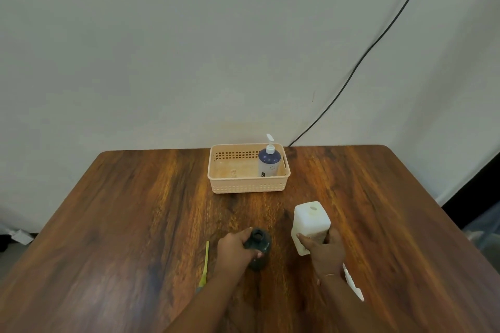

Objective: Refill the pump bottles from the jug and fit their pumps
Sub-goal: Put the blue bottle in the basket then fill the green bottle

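Leftmost, a thin yellow-green stick (205,265) is lying on the wooden worktop (121,211), just beside the left hand (235,250). That hand is wrapping its fingers and thumb around a dark bottle (258,247), which is standing upright near the front middle of the worktop with its neck open and no pump fitted. Further back, close to the wall, a peach basket (247,186) is sitting on the worktop, and inside its right end a blue-topped bottle (268,162) is standing upright with a white pump (270,143) already on it; the rest of the basket is showing bare floor. To the right of the dark bottle, and apart from it, the right hand (324,250) is gripping the lower part of a white jug (311,224), whose uncapped mouth is facing up and slightly away; whether its base is touching the worktop I cannot tell. Just right of that wrist, a white piece (353,284) is lying partly hidden by the arm; it is too blurred to identify. A black cable (378,40) is running down the wall behind the worktop's right corner.
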